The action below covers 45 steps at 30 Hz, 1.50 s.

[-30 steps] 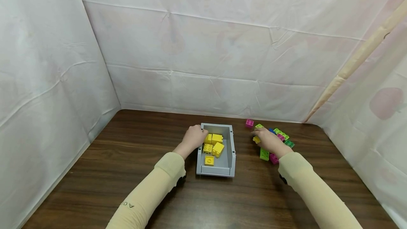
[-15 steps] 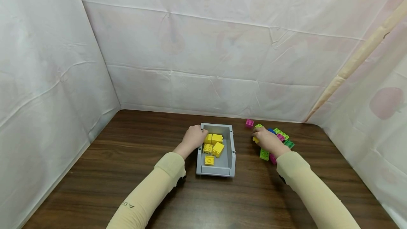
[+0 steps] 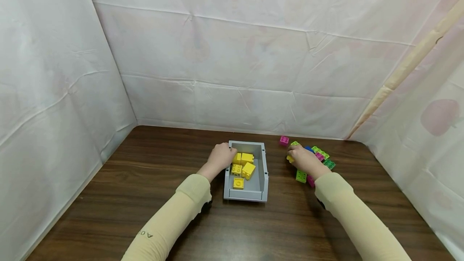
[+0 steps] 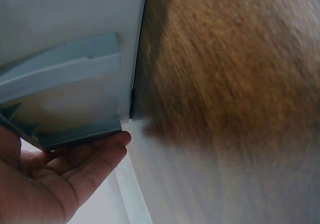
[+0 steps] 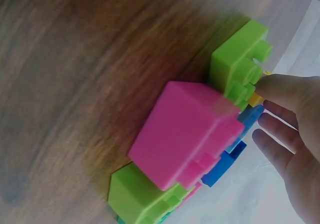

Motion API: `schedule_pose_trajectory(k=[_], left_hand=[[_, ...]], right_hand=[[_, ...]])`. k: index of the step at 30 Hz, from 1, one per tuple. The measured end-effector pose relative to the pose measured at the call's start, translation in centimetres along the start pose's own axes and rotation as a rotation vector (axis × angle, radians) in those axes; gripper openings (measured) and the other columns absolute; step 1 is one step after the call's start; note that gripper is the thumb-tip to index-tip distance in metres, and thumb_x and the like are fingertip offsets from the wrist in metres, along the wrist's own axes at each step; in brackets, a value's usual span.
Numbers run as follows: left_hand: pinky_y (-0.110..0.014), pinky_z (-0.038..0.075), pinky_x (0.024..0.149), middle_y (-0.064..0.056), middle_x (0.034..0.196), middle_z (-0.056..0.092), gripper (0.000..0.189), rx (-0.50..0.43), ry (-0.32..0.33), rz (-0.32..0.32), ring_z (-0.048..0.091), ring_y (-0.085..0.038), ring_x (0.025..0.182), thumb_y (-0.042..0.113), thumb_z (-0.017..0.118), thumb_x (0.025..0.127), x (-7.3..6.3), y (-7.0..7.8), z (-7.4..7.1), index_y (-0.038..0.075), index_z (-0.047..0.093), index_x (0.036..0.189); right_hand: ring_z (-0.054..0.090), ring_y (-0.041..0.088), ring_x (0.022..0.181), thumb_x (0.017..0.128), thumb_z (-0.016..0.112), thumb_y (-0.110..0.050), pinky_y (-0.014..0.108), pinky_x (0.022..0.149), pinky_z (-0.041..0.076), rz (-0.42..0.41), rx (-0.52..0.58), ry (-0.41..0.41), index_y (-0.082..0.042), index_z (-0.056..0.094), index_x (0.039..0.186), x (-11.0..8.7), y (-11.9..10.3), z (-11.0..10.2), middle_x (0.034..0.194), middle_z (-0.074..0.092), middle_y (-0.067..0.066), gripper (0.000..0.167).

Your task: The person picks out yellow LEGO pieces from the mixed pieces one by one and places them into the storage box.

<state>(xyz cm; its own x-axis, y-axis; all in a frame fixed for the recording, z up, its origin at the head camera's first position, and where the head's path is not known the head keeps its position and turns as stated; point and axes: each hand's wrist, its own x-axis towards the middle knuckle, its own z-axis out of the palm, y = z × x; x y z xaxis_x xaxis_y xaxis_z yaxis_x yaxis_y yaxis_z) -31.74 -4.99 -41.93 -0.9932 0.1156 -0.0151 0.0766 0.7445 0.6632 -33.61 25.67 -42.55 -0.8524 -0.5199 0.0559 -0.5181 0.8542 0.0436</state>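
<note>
My left hand [image 3: 222,157] grips the left side wall of a grey plastic bin [image 3: 266,186], with its thumb over the rim. In the left wrist view, the fingers of that hand [image 4: 70,176] lie along the outside of the bin. Several yellow toy bricks [image 3: 248,170] lie loose inside the bin. Over the pile to the right, my right hand [image 3: 307,161] pinches a yellow toy brick [image 3: 290,159]. Most of that brick is hidden by the thumb and fingers; a sliver of the yellow brick [image 5: 256,100] shows in the right wrist view.
Around the right hand lie light green bricks [image 3: 301,176], a blue brick [image 3: 309,148], a dark green brick [image 3: 329,164] and pink bricks [image 5: 182,129]. One pink brick [image 3: 284,140] sits apart near the back. White sheets [image 3: 217,63] enclose the dark wooden table [image 3: 246,233].
My right hand has shifted slightly left, and the yellow brick in its fingers has moved a little left too. The left hand and the bin stay in place.
</note>
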Motion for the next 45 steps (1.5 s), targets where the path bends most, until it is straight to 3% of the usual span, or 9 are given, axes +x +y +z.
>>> schedule_pose_trajectory(k=[12, 23, 33, 45], left_hand=[[-0.024, 0.031, 0.040, 0.002, 0.046, 0.032, 0.033, 0.004, -0.002, 0.008, 0.029, -0.011, 0.038, 0.023, 0.040, 0.096, 0.0, 0.0, 0.0, 0.009, 0.044, 0.065], [-0.024, 0.030, 0.040, 0.001, 0.046, 0.031, 0.039, -0.003, -0.005, 0.010, 0.029, -0.011, 0.039, 0.022, 0.040, 0.096, 0.1, 0.1, 0.1, 0.011, 0.042, 0.059], [-0.024, 0.030, 0.040, 0.002, 0.045, 0.030, 0.041, 0.000, 0.001, 0.019, 0.029, -0.011, 0.039, 0.022, 0.040, 0.096, 0.1, 0.1, 0.1, 0.012, 0.040, 0.056], [-0.024, 0.030, 0.040, 0.002, 0.045, 0.031, 0.041, 0.004, 0.005, 0.024, 0.029, -0.011, 0.038, 0.022, 0.040, 0.095, 0.4, 0.0, 0.2, 0.012, 0.040, 0.056]], right_hand=[[0.064, 0.031, 0.096, 0.078, 0.073, -0.001, 0.041, 0.082, 0.053, 0.034, 0.054, -0.040, 0.004, 0.065, 0.110, 0.5, -0.7, -1.3, 0.105, 0.065, 0.018, 0.033], [0.064, 0.030, 0.091, 0.079, 0.071, 0.002, 0.040, 0.079, 0.054, -0.006, 0.067, 0.021, 0.004, 0.066, 0.107, 0.5, -1.1, -2.6, 0.099, 0.063, 0.016, 0.029], [0.064, 0.034, 0.097, 0.080, 0.065, 0.010, 0.040, 0.081, 0.053, -0.012, 0.067, 0.021, 0.005, 0.064, 0.111, 0.6, -1.4, -3.7, 0.107, 0.063, 0.020, 0.032], [0.064, 0.031, 0.093, 0.070, 0.076, 0.007, 0.039, 0.077, 0.054, -0.099, 0.040, 0.139, 0.002, 0.066, 0.109, 0.4, -2.2, -5.2, 0.102, 0.062, 0.015, 0.040]])
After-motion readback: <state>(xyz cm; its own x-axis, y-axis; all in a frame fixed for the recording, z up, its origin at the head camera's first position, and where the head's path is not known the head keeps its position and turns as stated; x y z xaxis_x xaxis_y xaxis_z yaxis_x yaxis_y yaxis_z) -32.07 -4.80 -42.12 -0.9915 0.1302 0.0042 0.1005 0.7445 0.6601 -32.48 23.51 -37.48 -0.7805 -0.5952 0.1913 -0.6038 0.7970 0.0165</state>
